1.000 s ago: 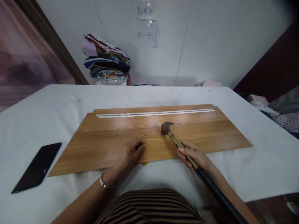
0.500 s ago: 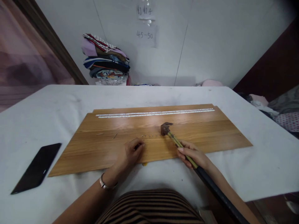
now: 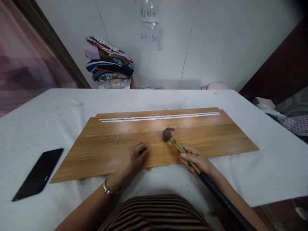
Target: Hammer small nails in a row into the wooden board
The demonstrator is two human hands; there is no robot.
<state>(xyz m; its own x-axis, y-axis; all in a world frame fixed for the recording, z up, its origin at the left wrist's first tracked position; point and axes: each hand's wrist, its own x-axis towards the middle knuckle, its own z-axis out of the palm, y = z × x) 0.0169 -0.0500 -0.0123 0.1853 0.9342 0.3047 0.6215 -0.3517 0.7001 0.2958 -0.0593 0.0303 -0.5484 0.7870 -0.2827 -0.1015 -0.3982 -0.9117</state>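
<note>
My right hand (image 3: 193, 159) is wrapped around the handle of a claw hammer (image 3: 179, 146), with the rusty brown head (image 3: 166, 134) held over the wooden board (image 3: 96, 160). Below and beside that head runs a row of small nail heads (image 3: 154, 140) in the board, partly hidden by the hammer. My left hand (image 3: 137, 155) rests on the board near its front edge, thumb and forefinger pinched together. At those fingertips shows the tiny shiny end of a nail (image 3: 148, 148); the rest is hidden. Two loose nails (image 3: 118, 140) lie left of this hand.
Two white measuring strips (image 3: 158, 117) run along the board's far side. A black phone-like slab (image 3: 38, 175) lies left of the board on the white-covered table (image 3: 79, 99). Folded clothes (image 3: 109, 64) are stacked at the back, by a wall with paper notes (image 3: 149, 38).
The hammer and my right hand have shifted slightly left, with the head a little lower. My left hand stays in place, still pinched.
</note>
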